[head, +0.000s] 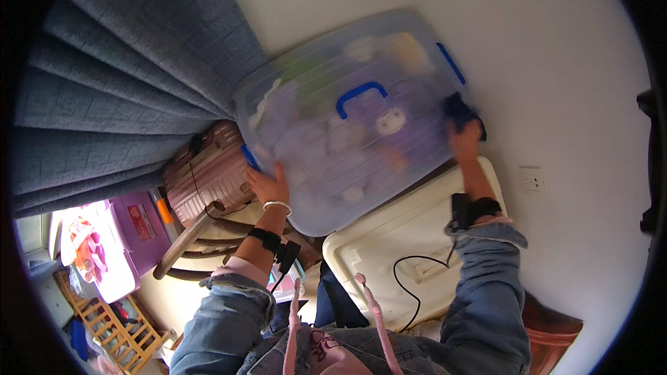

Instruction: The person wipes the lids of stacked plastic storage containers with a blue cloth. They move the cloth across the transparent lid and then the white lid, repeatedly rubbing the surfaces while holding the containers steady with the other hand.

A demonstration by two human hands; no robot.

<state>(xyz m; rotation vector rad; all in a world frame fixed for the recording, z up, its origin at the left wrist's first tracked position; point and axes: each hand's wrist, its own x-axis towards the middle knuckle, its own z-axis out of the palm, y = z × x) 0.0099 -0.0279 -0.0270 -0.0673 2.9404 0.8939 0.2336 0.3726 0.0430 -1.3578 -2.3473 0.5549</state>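
A translucent plastic storage box [323, 151] with a blue carrying handle [359, 92] on its lid stands tilted in the view before me. Soft-looking items in purple, green, white and yellow show blurrily through it. My left hand [269, 186] rests with fingers apart against the box's left edge, beside a blue side latch [250, 158]. At the right edge, my right hand [465, 140] is blurred and holds a dark blue cloth [458, 109] against the box. Another blue latch [451, 63] lies above that cloth.
A cream lidded box [385, 255] sits nearest my body. To the left are a ribbed pinkish suitcase [208, 166], a wooden chair frame [187, 242], a purple box [138, 219] and a grey-blue curtain [130, 88]. A wall socket [532, 179] is at right. A black cable [417, 258] hangs from my right wrist.
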